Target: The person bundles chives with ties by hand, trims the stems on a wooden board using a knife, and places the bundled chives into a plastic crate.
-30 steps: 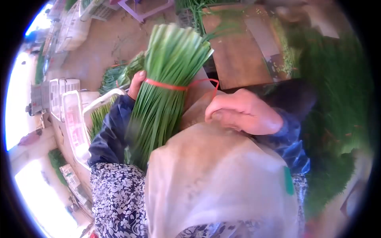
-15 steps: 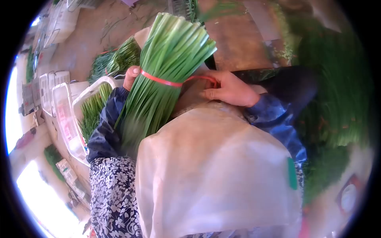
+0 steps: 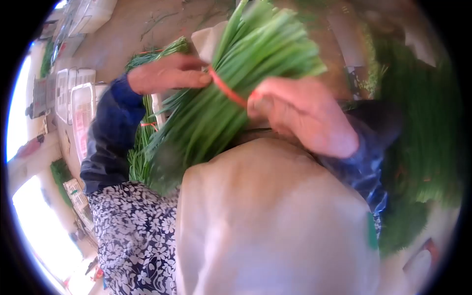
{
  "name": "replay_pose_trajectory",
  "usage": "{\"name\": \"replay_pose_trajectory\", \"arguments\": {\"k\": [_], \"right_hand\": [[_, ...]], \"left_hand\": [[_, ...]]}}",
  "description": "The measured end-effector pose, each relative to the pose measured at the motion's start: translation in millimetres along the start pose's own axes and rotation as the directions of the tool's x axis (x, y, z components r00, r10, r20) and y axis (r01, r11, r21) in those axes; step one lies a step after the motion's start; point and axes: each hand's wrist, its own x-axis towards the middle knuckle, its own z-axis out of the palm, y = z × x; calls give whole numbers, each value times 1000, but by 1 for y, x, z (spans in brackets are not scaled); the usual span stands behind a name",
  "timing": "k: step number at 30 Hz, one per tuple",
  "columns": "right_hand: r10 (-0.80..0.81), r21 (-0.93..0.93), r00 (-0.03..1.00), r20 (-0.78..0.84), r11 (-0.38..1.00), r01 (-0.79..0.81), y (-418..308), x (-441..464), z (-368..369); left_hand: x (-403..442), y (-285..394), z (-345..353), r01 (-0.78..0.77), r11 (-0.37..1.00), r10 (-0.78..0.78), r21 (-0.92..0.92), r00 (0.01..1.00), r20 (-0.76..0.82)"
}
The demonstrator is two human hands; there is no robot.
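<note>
A thick bundle of garlic chives (image 3: 211, 123) lies tilted across my lap, cut ends up and to the right, blurred by motion. A red tie (image 3: 227, 90) runs around its middle. At the bundle's left edge, my left hand (image 3: 167, 73) has its thumb and fingers closed where the tie begins; exactly what lies between the fingertips is partly hidden. On the other side my right hand (image 3: 305, 110) is closed on the tie's right end, its fingertips against the leaves. A pale apron (image 3: 275, 211) covers my lap below.
More bundled greens (image 3: 160, 56) lie behind my left hand, and tied chives (image 3: 140, 160) stand below my left forearm. White plastic crates (image 3: 82, 110) line the left. A large heap of greens (image 3: 423, 123) lies at the right.
My left hand has come from behind the bundle to the tie at its left edge. My right hand has moved in against the bundle, drawing the loose tie end close. The bundle leans further right.
</note>
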Motion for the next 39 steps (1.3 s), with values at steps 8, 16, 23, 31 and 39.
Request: {"name": "replay_pose_trajectory", "arguments": {"k": [8,16,23,31,39], "right_hand": [[-76,-15,940,-333,997,76,49,27,-14],[-99,177,959,-266,973,149,44,17,2],[-125,300,975,-183,937,177,50,21,12],[-46,170,983,-178,982,77,48,11,24],[7,151,970,-244,988,31,51,9,32]], "left_hand": [[34,12,81,-250,641,684,726,615,-392],[1,28,71,-72,628,626,775,638,-448],[58,-9,111,-392,717,682,576,230,-694],[50,-15,115,-555,656,721,512,260,-642],[55,-11,112,-467,607,774,643,163,-612]]}}
